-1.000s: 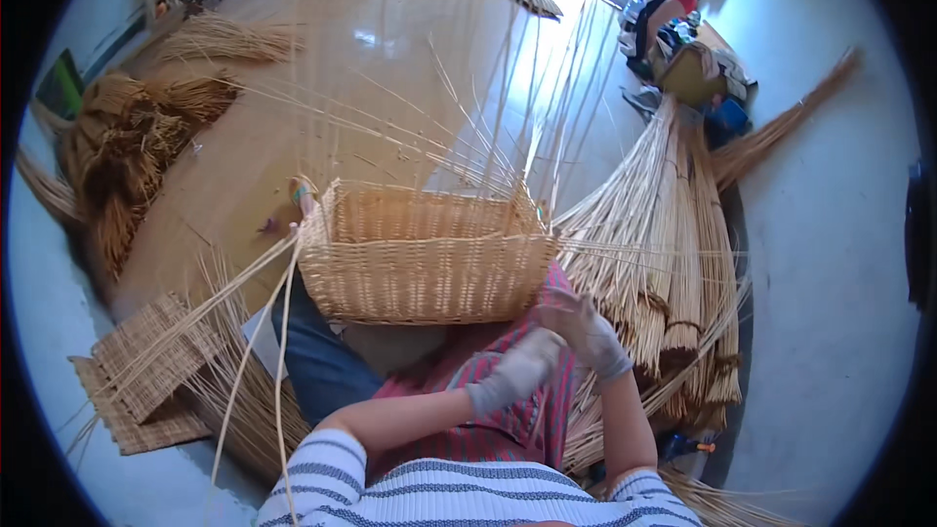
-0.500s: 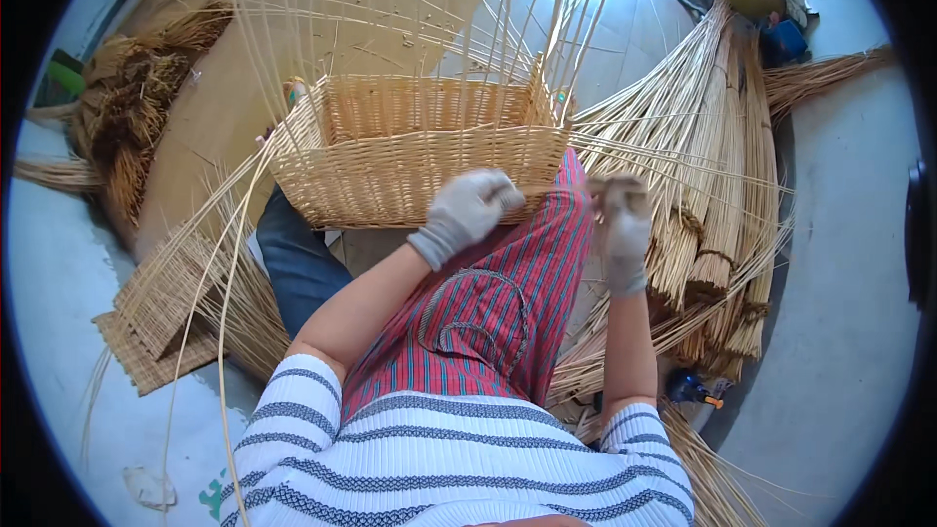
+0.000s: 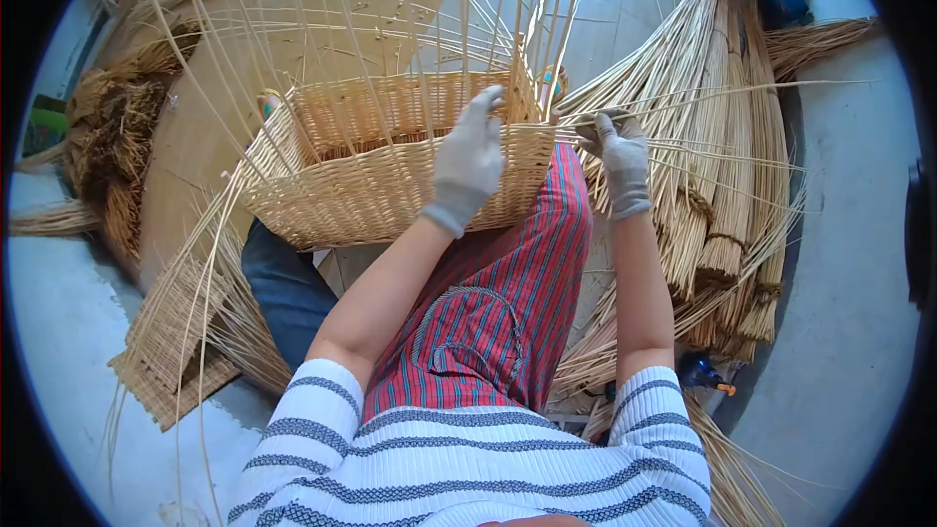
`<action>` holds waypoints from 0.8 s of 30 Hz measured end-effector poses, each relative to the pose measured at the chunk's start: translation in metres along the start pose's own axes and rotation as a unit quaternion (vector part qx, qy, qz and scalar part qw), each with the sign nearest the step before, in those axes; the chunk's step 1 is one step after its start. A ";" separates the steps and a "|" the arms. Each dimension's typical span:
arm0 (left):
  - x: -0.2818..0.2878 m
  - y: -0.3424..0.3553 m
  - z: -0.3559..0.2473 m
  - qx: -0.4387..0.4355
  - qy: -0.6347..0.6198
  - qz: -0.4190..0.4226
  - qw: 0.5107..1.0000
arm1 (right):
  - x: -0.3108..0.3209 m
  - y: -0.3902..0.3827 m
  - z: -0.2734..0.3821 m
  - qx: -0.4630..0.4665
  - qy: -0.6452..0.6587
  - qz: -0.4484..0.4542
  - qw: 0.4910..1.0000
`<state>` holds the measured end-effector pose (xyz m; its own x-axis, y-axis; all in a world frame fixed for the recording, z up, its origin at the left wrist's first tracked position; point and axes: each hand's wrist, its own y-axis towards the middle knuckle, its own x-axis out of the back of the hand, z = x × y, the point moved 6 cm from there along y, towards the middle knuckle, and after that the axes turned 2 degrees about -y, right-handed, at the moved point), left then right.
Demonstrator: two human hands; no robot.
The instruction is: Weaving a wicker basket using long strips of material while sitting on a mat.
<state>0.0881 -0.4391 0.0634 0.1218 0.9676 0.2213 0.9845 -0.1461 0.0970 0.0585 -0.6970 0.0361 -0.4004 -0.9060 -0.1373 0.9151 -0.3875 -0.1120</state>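
Observation:
A rectangular woven wicker basket (image 3: 390, 197) stands tilted in front of my knees, with long upright stakes (image 3: 366, 34) rising from its walls. My left hand (image 3: 468, 161), in a pale grey glove, lies against the front wall near the right corner. Its fingers stretch up past the rim, partly inside the basket. Just right of that corner, my right hand (image 3: 617, 148) in a similar glove pinches a thin wicker strand (image 3: 693, 104), whose long end runs off to the right. Several other loose strands stick out there, close under my right hand.
Tied bundles of wicker rods (image 3: 717, 137) lie to the right. A dark bottle with an orange nozzle (image 3: 705, 376) is beside them. At left are a brown fibre heap (image 3: 112, 127) and a flat woven panel (image 3: 171, 381). Red checked cloth (image 3: 468, 342) covers my lap.
My left hand has risen from the basket's lower front to its rim. My right hand has moved up to the corner with the strand. The basket appears shifted slightly left.

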 end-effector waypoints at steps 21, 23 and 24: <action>-0.072 -0.003 -0.001 -0.068 -0.050 -0.027 0.996 | 0.053 0.080 0.002 0.037 0.106 -0.130 0.985; -0.099 0.010 0.022 0.081 -0.159 0.049 0.983 | 0.046 0.068 0.021 0.027 0.095 -0.113 0.989; -0.097 0.021 0.018 -0.014 -0.071 0.027 0.997 | 0.043 0.056 0.033 0.022 0.097 -0.118 0.988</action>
<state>0.0995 -0.5325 0.0267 0.1930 0.9773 0.0872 0.9725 -0.2023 0.1155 0.0938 -0.7630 0.0562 -0.6009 -0.7411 -0.2994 0.7944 -0.5951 -0.1214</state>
